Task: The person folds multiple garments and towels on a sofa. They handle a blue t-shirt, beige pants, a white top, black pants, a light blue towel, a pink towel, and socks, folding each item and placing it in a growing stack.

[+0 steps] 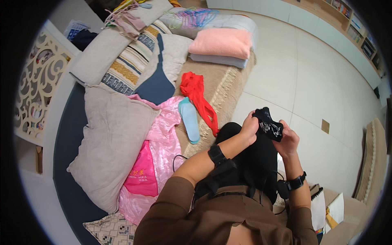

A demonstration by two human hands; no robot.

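A small black cloth item with a white pattern (268,125) is held up in front of my knees, stretched between both hands. My left hand (249,128) pinches its left end, and my right hand (288,141) grips the lower right end. Its exact kind cannot be made out. Left of my knees, a long red cloth (199,100) lies crumpled on the sofa seat. Beside it rests a light blue insole (189,121), partly over a shiny pink cloth (161,134).
A large beige cushion (114,139) leans at the left, and a dark blue-grey cloth (157,85) drapes beyond it. Folded pink fabric (221,43) is stacked farther off, near pastel hangers (196,17). Pale floor tiles (302,81) stretch to the right.
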